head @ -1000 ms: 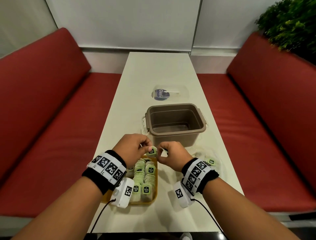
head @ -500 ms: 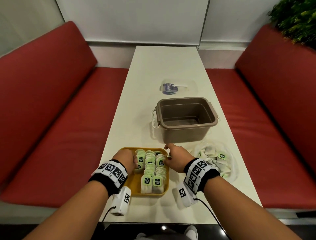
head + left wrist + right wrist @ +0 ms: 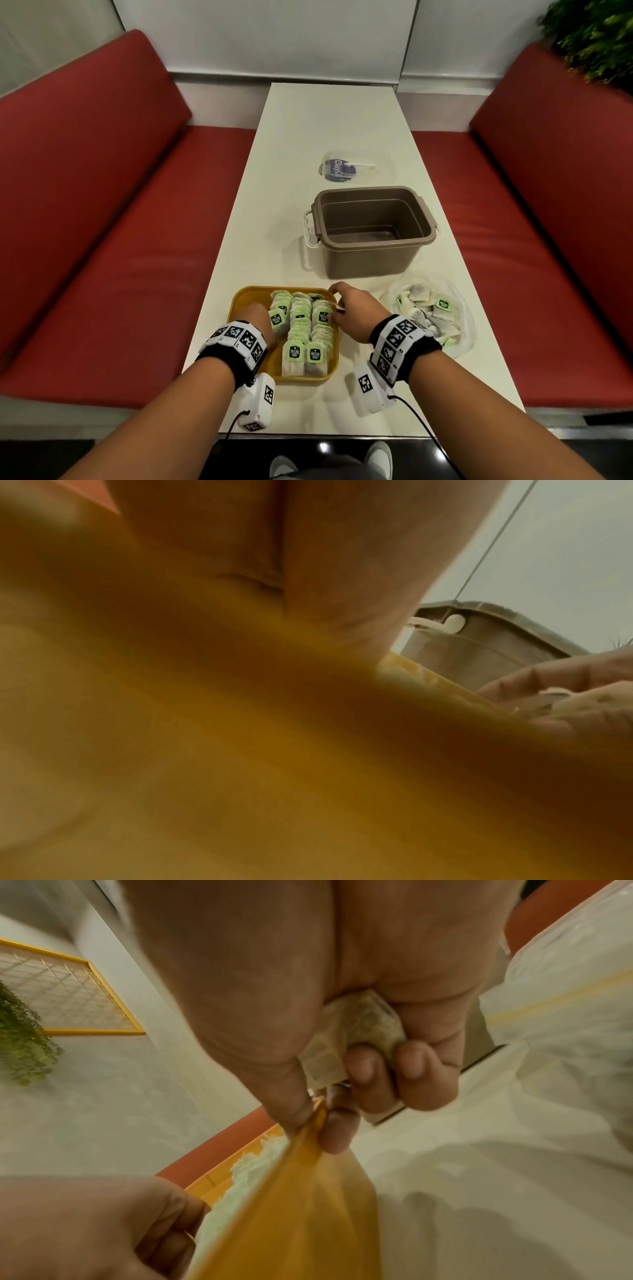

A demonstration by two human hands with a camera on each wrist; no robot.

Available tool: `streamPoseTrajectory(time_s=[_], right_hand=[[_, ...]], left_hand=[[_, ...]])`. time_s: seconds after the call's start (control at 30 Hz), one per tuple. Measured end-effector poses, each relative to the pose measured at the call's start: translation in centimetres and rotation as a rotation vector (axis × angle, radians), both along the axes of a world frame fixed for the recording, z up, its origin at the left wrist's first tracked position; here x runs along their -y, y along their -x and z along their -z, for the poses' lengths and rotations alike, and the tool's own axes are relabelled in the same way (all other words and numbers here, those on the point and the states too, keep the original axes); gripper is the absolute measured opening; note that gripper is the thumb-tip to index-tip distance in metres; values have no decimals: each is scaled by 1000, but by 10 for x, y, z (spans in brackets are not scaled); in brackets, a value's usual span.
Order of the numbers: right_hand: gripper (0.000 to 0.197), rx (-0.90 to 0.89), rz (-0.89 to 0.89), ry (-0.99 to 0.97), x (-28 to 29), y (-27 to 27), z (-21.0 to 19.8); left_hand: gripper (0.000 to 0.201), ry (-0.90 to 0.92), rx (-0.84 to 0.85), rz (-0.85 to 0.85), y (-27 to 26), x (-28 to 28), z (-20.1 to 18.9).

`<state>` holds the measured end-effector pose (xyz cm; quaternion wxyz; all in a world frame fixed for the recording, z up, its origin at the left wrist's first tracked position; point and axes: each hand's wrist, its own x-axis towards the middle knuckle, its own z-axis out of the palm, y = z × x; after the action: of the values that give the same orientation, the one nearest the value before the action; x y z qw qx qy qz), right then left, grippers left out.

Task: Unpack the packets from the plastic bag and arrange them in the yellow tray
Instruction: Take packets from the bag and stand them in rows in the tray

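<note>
Our right hand (image 3: 342, 1031) pinches the yellow tray (image 3: 301, 1204) rim, a tea packet (image 3: 356, 1031) curled in its palm; our left hand's (image 3: 255, 317) grip is hidden.

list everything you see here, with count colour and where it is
yellow tray: one, near table edge, holding rows of packets
packets: many, pale green, in tray; more in the bag
plastic bag: one, clear, right of tray
tub: one, grey-brown, empty, behind tray
lid: one, clear, behind tub
table: one, cream
benches: two, red, either side
plant: green, top right
left hand: in tray, against the packets
right hand: pinches tray's right rim, curled round a packet
</note>
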<state>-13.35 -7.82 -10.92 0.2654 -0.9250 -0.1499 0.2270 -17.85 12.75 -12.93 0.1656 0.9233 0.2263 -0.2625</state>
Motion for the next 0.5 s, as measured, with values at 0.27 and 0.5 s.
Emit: streamPoseTrajectory(time_s=[0.27,0.5], right_hand=[[44,-17,-13,-9,1,-2,0],[44,-4,-49,-9,3,-1,-2]], left_hand=[[46,26,50,-147,-8,1,17],[26,40,101,-154,-8,7,25]])
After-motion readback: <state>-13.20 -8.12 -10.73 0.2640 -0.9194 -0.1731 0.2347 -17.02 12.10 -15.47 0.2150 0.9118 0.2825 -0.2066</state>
